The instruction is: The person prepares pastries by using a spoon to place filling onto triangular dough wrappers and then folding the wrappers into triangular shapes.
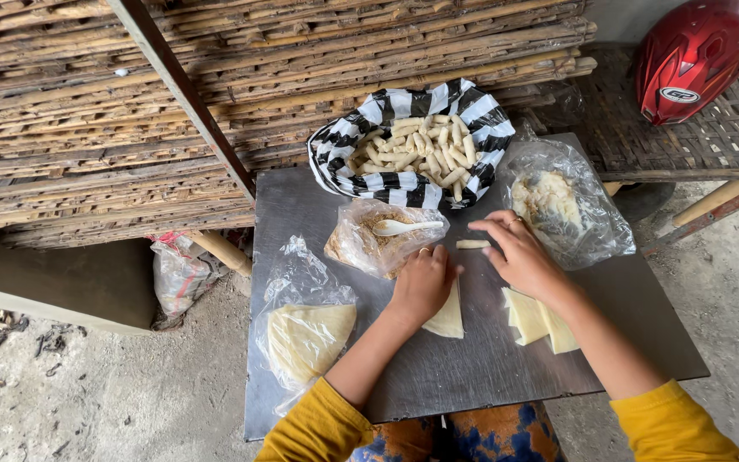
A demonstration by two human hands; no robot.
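Left hand [422,284] is curled knuckles-up on a pale wrapper [448,318], pressing it to the metal sheet [472,368]; most of that wrapper is hidden under the palm, only a wedge pokes out on the side toward the body, and I can't tell what the fingertips are doing underneath. Right hand [523,257] sits just beside it with fingers loosely spread, tips at a small finished roll [473,245] lying between the two hands; hard to say if it's actually pinching the roll or just touching it. Under the right wrist there's a stack of cut wrappers [534,318], partly covered by the forearm. Just past the left hand is a clear bag of brownish filling [365,248] with a white spoon [404,228] on it. Past the right hand, another bag [558,205] holds some whitish lump, too crinkly to make out. Further out, a striped bag [412,111] full of rolls. Off to the left, a plastic sleeve of folded wrappers [305,338]. Red helmet [693,56] far right, cut off at the top edge.
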